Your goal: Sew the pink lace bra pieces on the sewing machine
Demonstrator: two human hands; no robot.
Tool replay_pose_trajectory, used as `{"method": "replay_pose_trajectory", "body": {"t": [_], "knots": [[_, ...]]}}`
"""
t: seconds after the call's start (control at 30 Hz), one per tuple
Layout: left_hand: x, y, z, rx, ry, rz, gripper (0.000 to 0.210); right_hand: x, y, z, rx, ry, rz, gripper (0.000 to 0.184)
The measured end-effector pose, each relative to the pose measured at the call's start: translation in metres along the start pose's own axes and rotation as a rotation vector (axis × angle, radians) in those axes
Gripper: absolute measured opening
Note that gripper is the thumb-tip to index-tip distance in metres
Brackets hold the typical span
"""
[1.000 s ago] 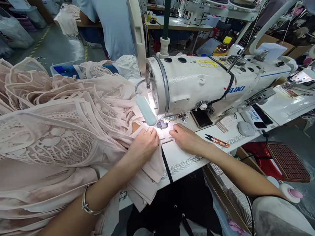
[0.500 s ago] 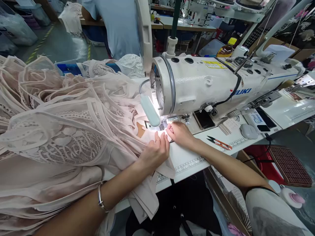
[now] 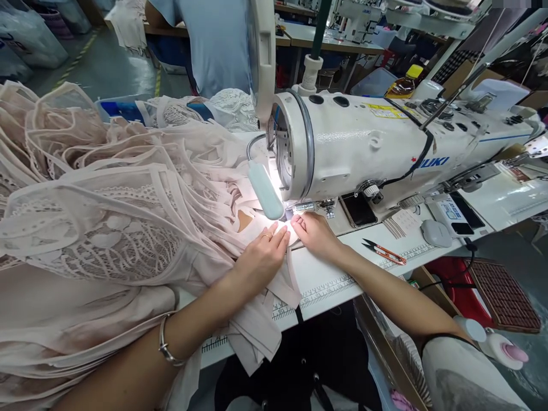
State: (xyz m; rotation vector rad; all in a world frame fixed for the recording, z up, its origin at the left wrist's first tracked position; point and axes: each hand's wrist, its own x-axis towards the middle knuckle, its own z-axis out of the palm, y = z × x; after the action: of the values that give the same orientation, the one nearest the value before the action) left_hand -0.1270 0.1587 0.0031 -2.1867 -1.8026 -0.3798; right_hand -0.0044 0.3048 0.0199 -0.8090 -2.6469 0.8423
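Note:
My left hand (image 3: 262,254) lies with its fingers stretched out on pale pink bra fabric (image 3: 285,282), close to the needle area. Right beside it, my right hand (image 3: 317,235) has thumb and fingers pinched together at the edge of the same fabric. The white sewing machine (image 3: 346,148) stands just behind both hands. Its lamp (image 3: 265,191) lights the spot and covers part of the needle area. A heap of pale pink lace bras (image 3: 115,234) spreads to the left and drapes over the table's front edge.
Orange-handled thread snips (image 3: 384,252) lie right of my right forearm. A phone (image 3: 358,210), a pale rounded case (image 3: 435,233) and a control panel (image 3: 451,211) are along the machine's base. Printed rulers (image 3: 329,288) run along the table edge. A person in blue (image 3: 218,45) is beyond.
My left hand has shifted slightly left and its fingers have flattened from a curled pose. My right hand keeps its pinch near the needle. The whole view has shifted a little.

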Motion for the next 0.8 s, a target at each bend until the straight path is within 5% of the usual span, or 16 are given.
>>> {"method": "replay_pose_trajectory", "body": {"t": [0.23,0.37,0.63,0.8], "knots": [[0.004,-0.002,-0.002,0.114,0.034,0.05,0.041,-0.001,0.003,0.001,-0.032,0.008,-0.04,0.018],[0.005,-0.003,0.001,0.101,0.065,0.075,0.035,-0.009,0.015,0.0,-0.022,0.052,-0.206,0.019],[0.005,-0.003,-0.005,0.023,0.048,-0.118,0.026,-0.017,0.001,0.002,-0.559,0.016,-0.474,0.031],[0.008,0.004,0.001,-0.001,0.076,-0.068,0.025,-0.01,0.001,-0.003,-0.569,-0.056,-0.489,0.037]]}}
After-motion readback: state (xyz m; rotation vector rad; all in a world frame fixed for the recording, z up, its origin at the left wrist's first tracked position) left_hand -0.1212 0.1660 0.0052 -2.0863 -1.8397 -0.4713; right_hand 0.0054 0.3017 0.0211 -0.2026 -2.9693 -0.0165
